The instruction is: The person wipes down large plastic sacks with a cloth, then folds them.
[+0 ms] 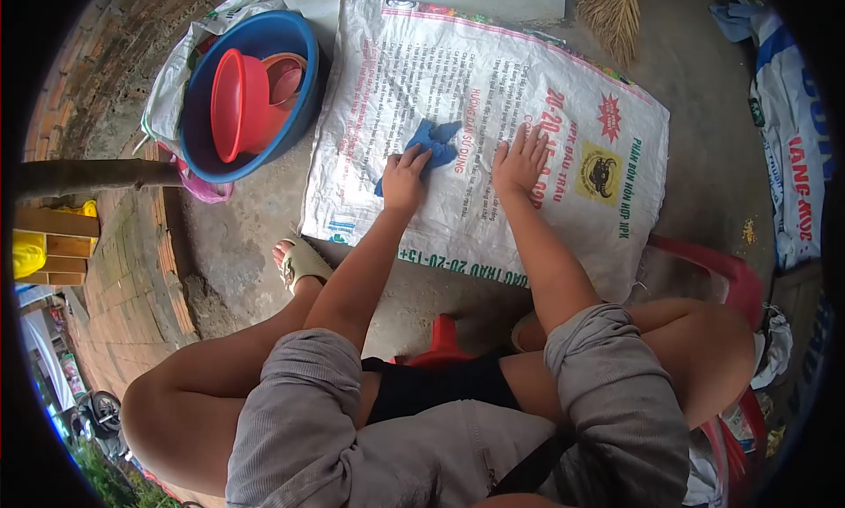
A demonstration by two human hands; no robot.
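A white printed fertilizer sack lies flat on the concrete ground in front of me. My left hand is on it, its fingers bent over a crumpled blue cloth that sticks out above and to the left of the hand. To the right, my right hand rests palm down on the sack with its fingers stretched out, holding nothing.
A blue basin holding a red basin and other bowls stands at the upper left. A straw broom lies at the top. Another printed sack is at the far right, above a red plastic chair.
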